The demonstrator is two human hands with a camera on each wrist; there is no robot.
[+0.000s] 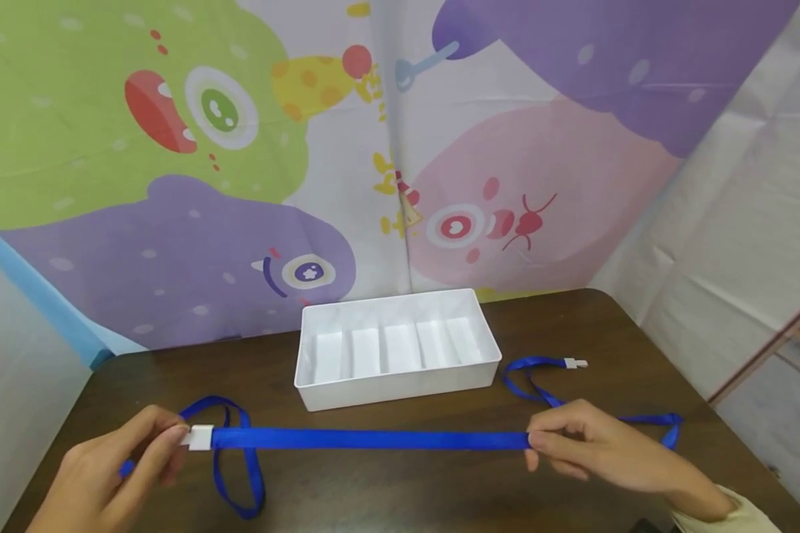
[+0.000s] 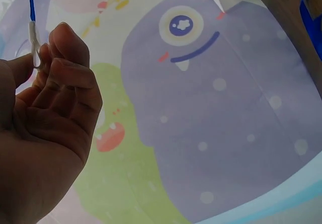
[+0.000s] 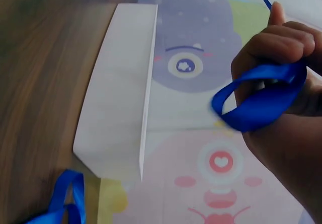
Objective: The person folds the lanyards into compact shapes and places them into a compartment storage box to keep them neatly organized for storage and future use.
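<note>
Counter [image 1: 407, 492]: near edge and near corners cut off by the head view's bottom. White clip [image 1: 202, 437]: outer end hidden there by the left grip [image 1: 116, 460]. Blue ribbon [image 1: 373, 438]: end lost in the right grip [image 1: 596, 448]; trailing loop [image 3: 266, 105] blurred in right-wrist view. Loose strap [image 1: 647, 420] toward counter's right edge: middle stretch behind that grip, join unclear. Tray [image 3: 113, 93]: compartments masked by its wall, right-wrist view. Dark object [image 1: 645, 526] beside sleeve [image 1: 727, 511]: cropped, unidentifiable.
</note>
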